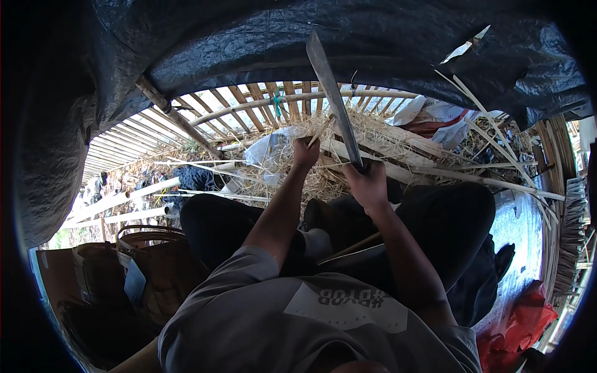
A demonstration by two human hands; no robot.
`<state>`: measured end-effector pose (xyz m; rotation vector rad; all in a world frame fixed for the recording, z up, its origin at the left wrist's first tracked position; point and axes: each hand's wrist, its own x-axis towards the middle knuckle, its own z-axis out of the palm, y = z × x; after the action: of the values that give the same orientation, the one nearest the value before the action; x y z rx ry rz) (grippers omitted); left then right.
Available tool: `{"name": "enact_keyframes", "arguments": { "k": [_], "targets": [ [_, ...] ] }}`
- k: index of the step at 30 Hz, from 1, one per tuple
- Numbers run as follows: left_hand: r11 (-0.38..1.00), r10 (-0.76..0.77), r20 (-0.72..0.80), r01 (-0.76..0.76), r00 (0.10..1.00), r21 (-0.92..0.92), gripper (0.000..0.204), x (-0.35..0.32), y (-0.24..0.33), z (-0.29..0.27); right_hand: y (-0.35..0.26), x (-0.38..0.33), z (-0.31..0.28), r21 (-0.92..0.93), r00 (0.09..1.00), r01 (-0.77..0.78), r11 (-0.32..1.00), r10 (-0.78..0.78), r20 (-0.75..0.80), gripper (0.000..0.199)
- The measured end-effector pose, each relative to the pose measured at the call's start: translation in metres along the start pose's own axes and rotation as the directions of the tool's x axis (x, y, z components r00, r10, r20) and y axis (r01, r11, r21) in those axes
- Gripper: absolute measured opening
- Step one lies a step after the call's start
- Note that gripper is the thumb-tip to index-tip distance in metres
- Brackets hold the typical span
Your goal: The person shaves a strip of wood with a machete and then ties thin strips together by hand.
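My right hand (368, 181) grips the handle of a long machete-like blade (333, 93) that points up and away from me. My left hand (305, 151) holds a short thin bamboo stick (321, 131), its tip close to the blade. Both hands are raised above my knees in dark trousers. Below them lies a heap of pale bamboo shavings (323, 174) and long split bamboo strips (435, 171). Another thin stick (351, 247) rests across my lap.
A brown bag (149, 261) stands at my left. A slatted bamboo fence (249, 102) runs behind the pile under a black tarp (249, 43). Red cloth (522, 317) lies at lower right, bundled thin sticks (569, 236) at far right, white sacks (435, 115) behind.
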<state>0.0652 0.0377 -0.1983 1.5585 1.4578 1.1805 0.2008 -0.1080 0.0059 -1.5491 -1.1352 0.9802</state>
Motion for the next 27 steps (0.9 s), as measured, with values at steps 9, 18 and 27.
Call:
{"name": "enact_keyframes", "arguments": {
  "k": [9,18,27],
  "targets": [
    [0.999,-0.035,0.0,0.035,0.999,0.004,0.031,0.002,-0.013,-0.001,0.005,0.002,-0.001,-0.126,0.994,0.108,0.986,-0.103,0.044,0.027],
    [1.0,-0.015,-0.004,0.015,1.0,-0.011,0.045,-0.002,-0.007,0.001,0.004,0.002,0.0,0.02,0.997,-0.07,0.997,0.069,0.046,0.027],
    [0.999,-0.028,0.008,0.028,1.0,-0.022,0.045,0.0,-0.009,0.0,0.001,0.003,-0.001,-0.077,0.999,0.009,0.997,-0.005,0.052,0.028]
  ]
}}
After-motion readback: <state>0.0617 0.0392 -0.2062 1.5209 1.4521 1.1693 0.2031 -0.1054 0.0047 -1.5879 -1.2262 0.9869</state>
